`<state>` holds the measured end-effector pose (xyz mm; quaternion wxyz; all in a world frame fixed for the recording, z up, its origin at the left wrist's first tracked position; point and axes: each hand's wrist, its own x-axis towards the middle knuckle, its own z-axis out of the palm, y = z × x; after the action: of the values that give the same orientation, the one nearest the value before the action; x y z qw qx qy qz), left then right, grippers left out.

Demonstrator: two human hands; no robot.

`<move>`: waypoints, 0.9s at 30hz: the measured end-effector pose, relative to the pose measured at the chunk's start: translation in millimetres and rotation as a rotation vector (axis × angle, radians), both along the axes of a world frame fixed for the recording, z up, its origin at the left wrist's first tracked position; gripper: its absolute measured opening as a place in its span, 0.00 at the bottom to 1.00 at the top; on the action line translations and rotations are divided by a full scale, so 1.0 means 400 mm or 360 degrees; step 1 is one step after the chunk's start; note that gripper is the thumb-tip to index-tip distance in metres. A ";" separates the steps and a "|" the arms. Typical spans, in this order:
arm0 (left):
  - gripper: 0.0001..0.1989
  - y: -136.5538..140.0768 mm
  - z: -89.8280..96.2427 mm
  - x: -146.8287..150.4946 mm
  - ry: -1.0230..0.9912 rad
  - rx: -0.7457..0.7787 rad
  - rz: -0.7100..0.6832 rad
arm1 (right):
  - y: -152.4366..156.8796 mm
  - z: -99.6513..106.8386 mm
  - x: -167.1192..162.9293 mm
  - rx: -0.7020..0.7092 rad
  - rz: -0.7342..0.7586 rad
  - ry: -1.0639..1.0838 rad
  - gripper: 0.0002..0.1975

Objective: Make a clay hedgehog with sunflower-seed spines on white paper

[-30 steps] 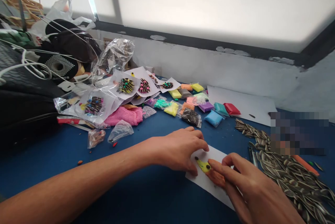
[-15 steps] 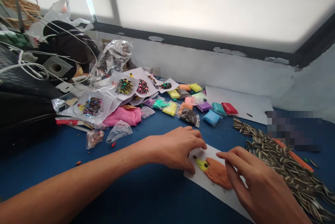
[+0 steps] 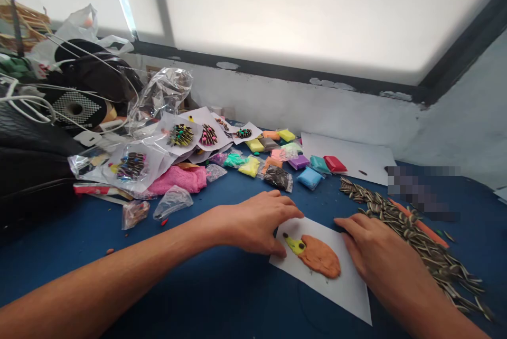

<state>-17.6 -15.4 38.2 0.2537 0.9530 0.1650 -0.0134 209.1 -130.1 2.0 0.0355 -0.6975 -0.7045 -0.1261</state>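
Note:
A white sheet of paper (image 3: 352,297) lies on the blue table, bearing a flat hedgehog-like shape of modelling clay. Its orange clay body (image 3: 320,257) is smooth and oval; the yellow clay snout (image 3: 293,244) has dark dots for nose and eye. My left hand (image 3: 257,223) rests at the sheet's left edge, thumb and fingers spread apart, the thumb touching the paper. By the sheet's right edge, my right hand (image 3: 380,246) is low with its fingers extended and nothing visible in them. Beside and beyond it spreads a pile of striped sunflower seeds (image 3: 396,220).
Bagged clay packets, including a blue packet (image 3: 309,178) and a red packet (image 3: 335,164), lie behind my hands. Finished seed hedgehogs on paper (image 3: 181,134) stand left of them, near a pink cloth (image 3: 178,179). An orange strip (image 3: 422,225) borders the seeds.
My right hand has drawn back to the right from over the orange clay, uncovering the whole body and the sheet's right side. My left hand stays at the left edge. The view has shifted slightly.

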 end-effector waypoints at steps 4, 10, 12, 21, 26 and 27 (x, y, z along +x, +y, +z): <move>0.30 -0.008 0.006 -0.001 0.0009 0.0109 -0.0011 | 0.004 0.024 -0.008 -0.0304 -0.0156 0.0083 0.16; 0.30 -0.013 0.001 0.000 0.0006 0.0167 0.0004 | 0.007 0.057 -0.017 -0.0499 -0.0275 0.0185 0.09; 0.33 -0.015 -0.001 0.000 0.0006 0.0163 0.0007 | 0.005 0.061 -0.015 -0.0511 -0.0275 0.0202 0.07; 0.37 -0.027 -0.006 0.001 -0.0005 0.0091 -0.0031 | 0.011 0.067 -0.005 -0.0515 -0.0233 0.0289 0.10; 0.22 0.021 -0.002 -0.007 -0.0412 -0.0005 0.0216 | 0.012 0.056 -0.010 -0.0359 -0.0194 0.0225 0.11; 0.18 0.038 -0.003 -0.007 -0.0496 0.0045 0.0337 | 0.013 0.053 -0.008 -0.0332 -0.0188 0.0212 0.11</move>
<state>-20.4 -0.3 37.0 0.2627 0.9243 0.2233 0.1635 205.7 -125.0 23.2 0.0021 -0.7446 -0.6675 -0.0075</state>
